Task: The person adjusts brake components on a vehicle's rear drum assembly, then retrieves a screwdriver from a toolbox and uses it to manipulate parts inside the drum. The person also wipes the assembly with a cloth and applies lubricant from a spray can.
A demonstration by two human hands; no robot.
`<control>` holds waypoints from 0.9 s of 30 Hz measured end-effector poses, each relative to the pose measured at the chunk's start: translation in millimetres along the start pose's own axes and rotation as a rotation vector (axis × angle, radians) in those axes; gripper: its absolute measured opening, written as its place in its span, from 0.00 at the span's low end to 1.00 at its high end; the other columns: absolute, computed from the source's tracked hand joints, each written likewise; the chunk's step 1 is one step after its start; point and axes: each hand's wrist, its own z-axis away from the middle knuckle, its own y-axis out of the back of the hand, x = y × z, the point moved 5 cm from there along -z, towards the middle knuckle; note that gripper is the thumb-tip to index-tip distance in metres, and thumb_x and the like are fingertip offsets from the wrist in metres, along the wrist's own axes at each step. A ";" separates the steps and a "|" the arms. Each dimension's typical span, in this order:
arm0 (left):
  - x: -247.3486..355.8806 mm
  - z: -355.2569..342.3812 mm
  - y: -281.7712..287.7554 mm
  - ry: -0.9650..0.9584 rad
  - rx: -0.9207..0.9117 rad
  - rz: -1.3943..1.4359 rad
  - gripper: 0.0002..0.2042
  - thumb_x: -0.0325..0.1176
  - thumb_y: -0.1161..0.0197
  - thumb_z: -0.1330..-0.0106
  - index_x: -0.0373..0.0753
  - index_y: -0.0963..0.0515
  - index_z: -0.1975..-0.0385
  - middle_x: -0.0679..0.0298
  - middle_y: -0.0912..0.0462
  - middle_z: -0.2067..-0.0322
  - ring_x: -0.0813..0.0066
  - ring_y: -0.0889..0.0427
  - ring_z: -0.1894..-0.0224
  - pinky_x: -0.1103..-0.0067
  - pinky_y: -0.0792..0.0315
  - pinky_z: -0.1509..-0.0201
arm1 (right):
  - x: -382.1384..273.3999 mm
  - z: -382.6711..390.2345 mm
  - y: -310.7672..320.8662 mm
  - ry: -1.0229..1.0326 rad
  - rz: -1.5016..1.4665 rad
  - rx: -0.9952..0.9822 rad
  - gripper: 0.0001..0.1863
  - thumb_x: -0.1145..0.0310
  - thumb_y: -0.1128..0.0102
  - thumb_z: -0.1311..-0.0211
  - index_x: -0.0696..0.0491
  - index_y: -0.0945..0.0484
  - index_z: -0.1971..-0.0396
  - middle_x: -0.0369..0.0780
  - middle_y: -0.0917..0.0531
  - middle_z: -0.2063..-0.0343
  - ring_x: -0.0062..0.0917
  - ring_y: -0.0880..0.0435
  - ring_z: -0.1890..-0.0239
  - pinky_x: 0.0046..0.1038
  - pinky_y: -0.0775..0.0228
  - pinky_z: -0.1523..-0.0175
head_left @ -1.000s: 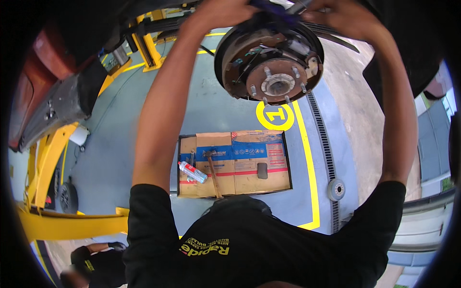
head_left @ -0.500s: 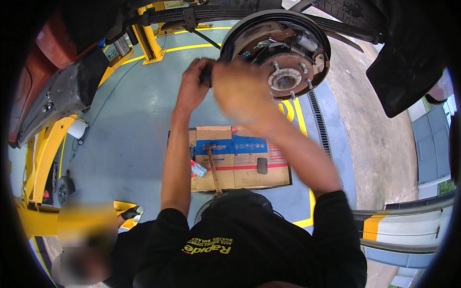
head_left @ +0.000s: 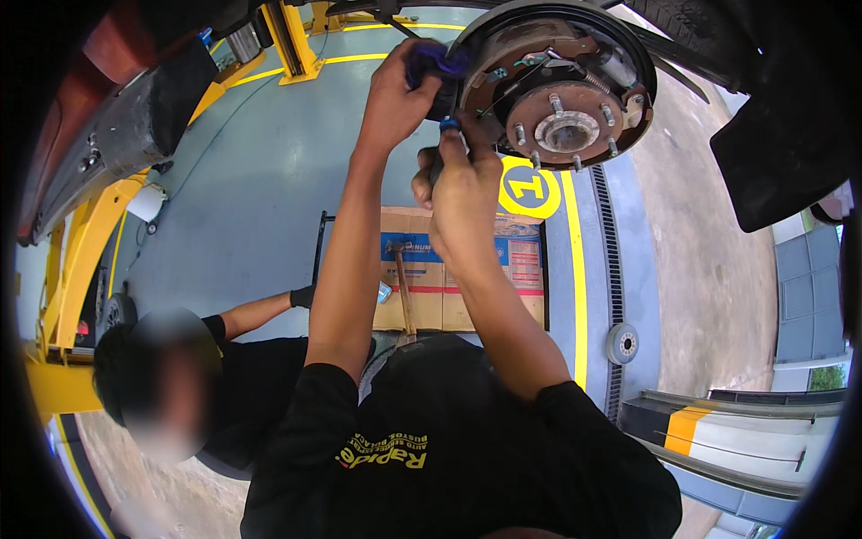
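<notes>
An open drum brake assembly [head_left: 552, 117] hangs at the upper right, its rusty hub [head_left: 567, 130] ringed by several studs and its springs exposed. Just left of its backing plate, my left hand [head_left: 397, 101] is raised, closed around a crumpled dark purple cloth-like thing [head_left: 437, 63]. Lower down and beside the plate's left edge, my right hand [head_left: 462, 175] grips a dark-handled tool [head_left: 449, 126] with a blue band near its upper end. My fingers hide most of that tool, so its kind does not show.
On the floor below lies flattened cardboard [head_left: 422, 310] bearing a hammer [head_left: 403, 283]. A co-worker [head_left: 260, 386] leans in from the left, one gloved hand [head_left: 303, 296] near the cardboard. Yellow lift posts [head_left: 292, 45] stand left; a dark mud flap [head_left: 763, 171] hangs right.
My right hand, blurred earlier, has come down and now shows steadily on the tool. My left hand is higher in view. The co-worker's arm has reached toward the cardboard. The whole view has shifted.
</notes>
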 end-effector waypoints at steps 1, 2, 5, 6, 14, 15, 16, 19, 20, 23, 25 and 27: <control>3.8 3.1 -1.7 -0.018 -0.044 0.025 0.20 0.23 0.33 0.37 0.40 0.17 0.44 0.54 0.12 0.55 0.60 0.11 0.52 0.67 0.19 0.44 | 0.7 -3.8 0.2 -0.015 -0.004 0.001 0.21 0.71 0.50 0.19 0.59 0.27 0.32 0.40 0.21 0.72 0.19 0.28 0.81 0.24 0.43 0.80; 10.9 6.6 -0.3 -0.033 -0.082 0.051 0.20 0.24 0.33 0.37 0.41 0.16 0.44 0.54 0.12 0.54 0.60 0.11 0.51 0.66 0.19 0.43 | 0.8 -5.3 -0.4 -0.022 -0.020 -0.017 0.21 0.71 0.50 0.19 0.59 0.27 0.31 0.41 0.21 0.72 0.20 0.27 0.81 0.24 0.42 0.81; -0.9 1.1 4.2 -0.070 -0.132 -0.226 0.23 0.28 0.28 0.37 0.45 0.16 0.40 0.54 0.16 0.46 0.55 0.14 0.42 0.65 0.20 0.38 | 8.4 -6.5 4.9 -0.022 -0.007 -0.009 0.23 0.71 0.48 0.20 0.57 0.29 0.29 0.42 0.20 0.68 0.20 0.23 0.78 0.24 0.39 0.81; -9.9 3.1 3.9 -0.031 -0.157 -0.314 0.24 0.29 0.27 0.37 0.45 0.16 0.39 0.54 0.18 0.44 0.54 0.15 0.40 0.64 0.20 0.37 | 14.8 -5.7 18.1 -0.056 0.073 0.045 0.24 0.70 0.47 0.21 0.57 0.28 0.30 0.41 0.20 0.69 0.19 0.26 0.79 0.23 0.42 0.81; 39.8 -19.0 -12.4 -0.261 -0.045 -0.369 0.12 0.24 0.31 0.36 0.34 0.19 0.53 0.46 0.13 0.62 0.41 0.14 0.55 0.58 0.21 0.51 | 14.5 59.2 162.5 -0.190 0.548 -0.057 0.25 0.68 0.50 0.15 0.59 0.29 0.25 0.34 0.26 0.78 0.12 0.34 0.84 0.20 0.44 0.80; 45.6 -29.2 -13.8 -0.249 -0.051 -0.359 0.11 0.22 0.31 0.35 0.33 0.20 0.54 0.46 0.13 0.62 0.40 0.14 0.55 0.58 0.20 0.51 | 7.4 63.9 172.0 -0.151 0.567 -0.027 0.25 0.69 0.49 0.15 0.58 0.29 0.24 0.33 0.26 0.78 0.11 0.36 0.84 0.19 0.46 0.80; 55.7 -37.2 -16.1 -0.330 0.024 -0.323 0.11 0.21 0.31 0.36 0.33 0.21 0.55 0.44 0.13 0.61 0.39 0.14 0.55 0.57 0.21 0.50 | -0.6 66.4 179.2 -0.115 0.579 -0.005 0.25 0.69 0.49 0.15 0.58 0.29 0.24 0.32 0.27 0.77 0.10 0.37 0.84 0.18 0.48 0.79; 97.6 -71.9 -28.6 -0.509 -0.094 -0.433 0.14 0.19 0.31 0.39 0.33 0.20 0.53 0.44 0.14 0.59 0.38 0.15 0.53 0.58 0.21 0.50 | -22.5 70.7 199.0 0.000 0.547 0.074 0.26 0.70 0.49 0.15 0.57 0.30 0.23 0.31 0.28 0.78 0.09 0.38 0.84 0.18 0.47 0.80; 101.1 -76.5 -37.0 -0.535 -0.117 -0.420 0.15 0.19 0.31 0.39 0.33 0.19 0.53 0.44 0.15 0.59 0.38 0.15 0.54 0.58 0.21 0.50 | -27.5 73.3 207.7 0.023 0.553 0.099 0.26 0.70 0.49 0.15 0.57 0.31 0.22 0.31 0.28 0.78 0.09 0.37 0.83 0.18 0.47 0.79; 83.4 -62.3 -37.9 -0.488 -0.112 -0.463 0.16 0.17 0.32 0.41 0.34 0.19 0.52 0.47 0.16 0.60 0.39 0.15 0.55 0.60 0.21 0.50 | -40.6 81.5 226.5 0.087 0.585 0.148 0.26 0.73 0.48 0.16 0.57 0.31 0.22 0.30 0.28 0.77 0.08 0.36 0.81 0.18 0.47 0.78; 66.1 -40.1 -18.0 -0.412 -0.084 -0.522 0.17 0.16 0.33 0.42 0.34 0.18 0.52 0.50 0.17 0.61 0.41 0.15 0.56 0.61 0.21 0.51 | -38.6 86.3 234.4 0.096 0.615 0.165 0.26 0.73 0.50 0.16 0.56 0.30 0.23 0.29 0.29 0.78 0.08 0.38 0.82 0.18 0.49 0.78; 55.2 -22.3 -15.5 -0.317 -0.074 -0.515 0.17 0.16 0.35 0.42 0.35 0.18 0.52 0.51 0.18 0.61 0.43 0.15 0.56 0.62 0.21 0.51 | -37.0 95.6 246.6 0.079 0.652 0.197 0.26 0.75 0.52 0.17 0.55 0.28 0.24 0.28 0.30 0.79 0.07 0.39 0.82 0.17 0.50 0.77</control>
